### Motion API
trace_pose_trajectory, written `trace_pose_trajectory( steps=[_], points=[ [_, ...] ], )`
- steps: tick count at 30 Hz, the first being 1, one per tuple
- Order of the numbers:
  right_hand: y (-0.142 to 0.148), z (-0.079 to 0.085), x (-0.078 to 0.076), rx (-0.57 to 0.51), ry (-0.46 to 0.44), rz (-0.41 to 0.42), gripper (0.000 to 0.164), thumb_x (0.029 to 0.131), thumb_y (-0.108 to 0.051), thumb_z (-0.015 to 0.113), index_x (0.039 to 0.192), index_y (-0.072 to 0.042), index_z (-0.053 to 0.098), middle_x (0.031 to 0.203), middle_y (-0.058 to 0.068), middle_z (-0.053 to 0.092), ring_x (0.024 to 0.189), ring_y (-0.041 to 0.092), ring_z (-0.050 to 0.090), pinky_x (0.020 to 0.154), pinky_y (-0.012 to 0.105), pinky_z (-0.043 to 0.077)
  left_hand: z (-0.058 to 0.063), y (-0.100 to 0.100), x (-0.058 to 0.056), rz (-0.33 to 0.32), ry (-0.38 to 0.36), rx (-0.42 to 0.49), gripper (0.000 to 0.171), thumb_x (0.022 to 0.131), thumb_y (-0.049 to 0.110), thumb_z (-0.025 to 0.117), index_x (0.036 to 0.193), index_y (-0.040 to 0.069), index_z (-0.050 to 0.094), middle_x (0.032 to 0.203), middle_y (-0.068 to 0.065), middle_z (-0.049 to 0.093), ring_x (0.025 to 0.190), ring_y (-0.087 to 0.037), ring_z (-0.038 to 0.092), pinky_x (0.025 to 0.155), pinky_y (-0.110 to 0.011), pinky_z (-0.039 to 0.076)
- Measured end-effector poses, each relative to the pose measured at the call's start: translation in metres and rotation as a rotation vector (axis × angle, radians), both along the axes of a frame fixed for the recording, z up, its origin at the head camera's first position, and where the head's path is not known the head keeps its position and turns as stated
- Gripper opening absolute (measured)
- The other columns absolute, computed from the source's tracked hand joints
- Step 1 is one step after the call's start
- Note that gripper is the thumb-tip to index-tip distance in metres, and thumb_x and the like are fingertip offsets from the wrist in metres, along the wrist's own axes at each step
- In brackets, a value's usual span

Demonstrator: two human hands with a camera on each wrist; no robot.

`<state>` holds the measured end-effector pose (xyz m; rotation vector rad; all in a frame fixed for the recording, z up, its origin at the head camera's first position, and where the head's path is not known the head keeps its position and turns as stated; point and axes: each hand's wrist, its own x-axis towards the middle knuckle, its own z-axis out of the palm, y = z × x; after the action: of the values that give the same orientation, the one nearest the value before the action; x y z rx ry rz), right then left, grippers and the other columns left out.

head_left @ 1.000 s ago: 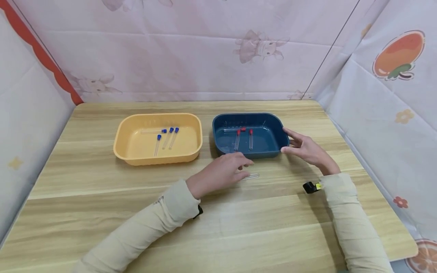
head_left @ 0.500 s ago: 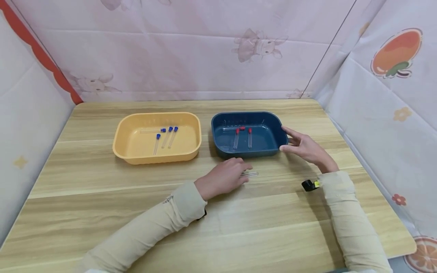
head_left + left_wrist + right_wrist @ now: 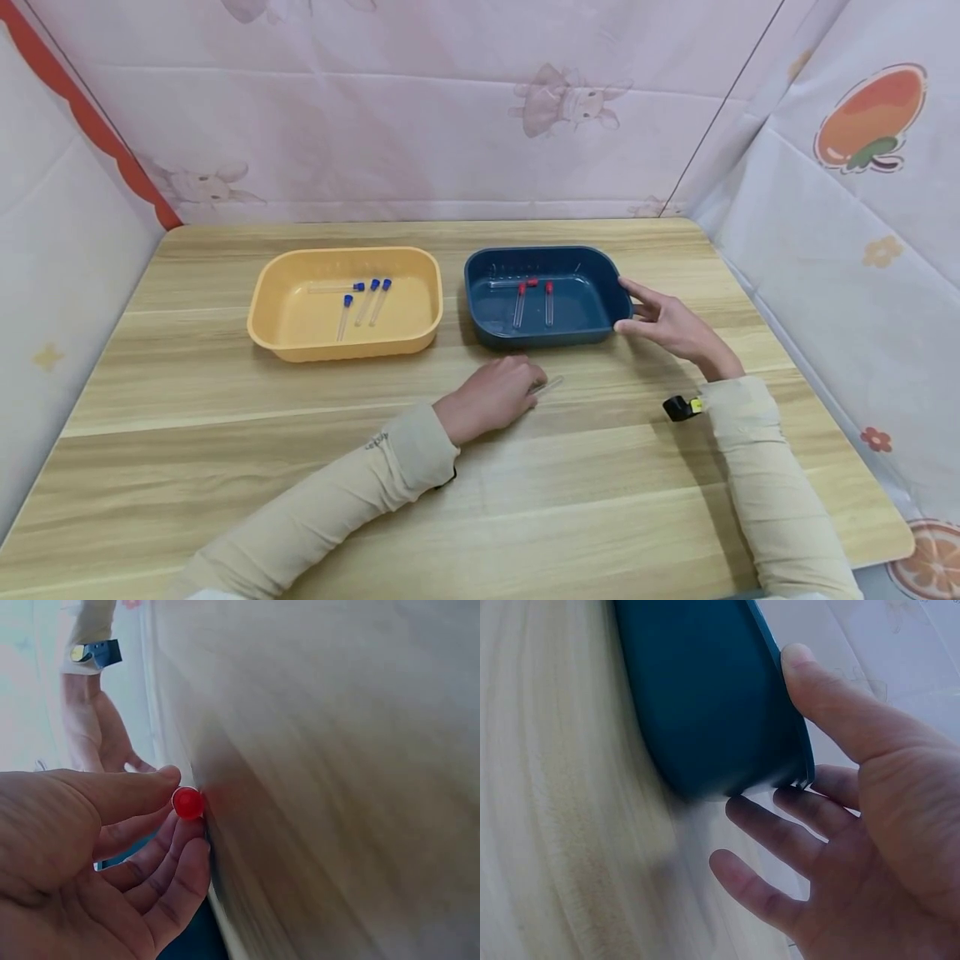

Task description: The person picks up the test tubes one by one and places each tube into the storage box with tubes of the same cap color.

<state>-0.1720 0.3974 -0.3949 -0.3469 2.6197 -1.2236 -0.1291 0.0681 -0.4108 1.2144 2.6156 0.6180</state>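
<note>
My left hand [image 3: 495,396] pinches a clear test tube [image 3: 551,386] just in front of the blue bin. In the left wrist view its red cap [image 3: 187,803] sits between thumb and fingertips, and the tube behind it is hidden. My right hand [image 3: 678,333] touches the right end of the dark blue bin [image 3: 555,340]. Its thumb rests on the rim, and its fingers are spread loosely along the end wall in the right wrist view. Inside the blue bin lie three test tubes with red caps [image 3: 549,302].
Left of the blue bin stands a yellow bin [image 3: 341,352] holding several test tubes with blue caps [image 3: 347,302]. Both bins stand on a wooden table [image 3: 525,517], and patterned cloth [image 3: 420,142] walls it in at the back and sides.
My left hand has come down and slightly right onto the test tube and closed its fingers on it; the tube's visible end has tilted. My right hand stays at the blue bin.
</note>
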Motion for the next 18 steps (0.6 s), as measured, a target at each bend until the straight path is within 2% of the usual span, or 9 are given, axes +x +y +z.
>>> trace_pose_trajectory(
  steps=[4, 8, 15, 18],
  points=[
    [0.0, 0.0, 0.0, 0.004, 0.007, 0.003, 0.08, 0.102, -0.022, 0.069, 0.166, -0.013, 0.021, 0.169, 0.014, 0.022, 0.144, 0.041, 0.04, 0.11, 0.05, 0.04, 0.002, 0.001, 0.003, 0.016, -0.064, 0.029, 0.026, 0.093, 0.008, 0.075, 0.118, 0.004, 0.075, 0.107, -0.007, 0.074, 0.092, -0.017, 0.066, 0.085, -0.032, 0.055],
    [0.0, 0.001, 0.0, 0.01, 0.01, 0.005, 0.08, 0.102, -0.023, 0.068, 0.166, -0.013, 0.02, 0.169, 0.014, 0.022, 0.144, 0.041, 0.04, 0.109, 0.046, 0.041, 0.003, 0.004, 0.007, 0.034, -0.122, 0.033, 0.028, 0.089, 0.008, 0.079, 0.117, 0.002, 0.075, 0.097, -0.004, 0.071, 0.081, -0.014, 0.06, 0.075, -0.026, 0.051],
    [0.0, 0.001, 0.0, 0.014, 0.019, 0.009, 0.08, 0.102, -0.022, 0.068, 0.166, -0.013, 0.02, 0.169, 0.015, 0.022, 0.144, 0.042, 0.04, 0.109, 0.049, 0.04, 0.006, 0.009, 0.018, 0.104, -0.245, 0.003, 0.013, 0.089, 0.006, 0.075, 0.098, 0.005, 0.064, 0.074, -0.001, 0.05, 0.066, -0.017, 0.048, 0.058, -0.026, 0.04],
    [0.0, 0.0, 0.0, 0.012, 0.015, 0.01, 0.08, 0.102, -0.022, 0.068, 0.166, -0.013, 0.02, 0.169, 0.015, 0.022, 0.144, 0.042, 0.04, 0.11, 0.05, 0.04, 0.006, 0.009, 0.021, 0.11, -0.259, -0.01, 0.016, 0.091, 0.007, 0.074, 0.099, 0.006, 0.06, 0.073, -0.001, 0.047, 0.064, -0.017, 0.047, 0.056, -0.027, 0.039]
  ],
)
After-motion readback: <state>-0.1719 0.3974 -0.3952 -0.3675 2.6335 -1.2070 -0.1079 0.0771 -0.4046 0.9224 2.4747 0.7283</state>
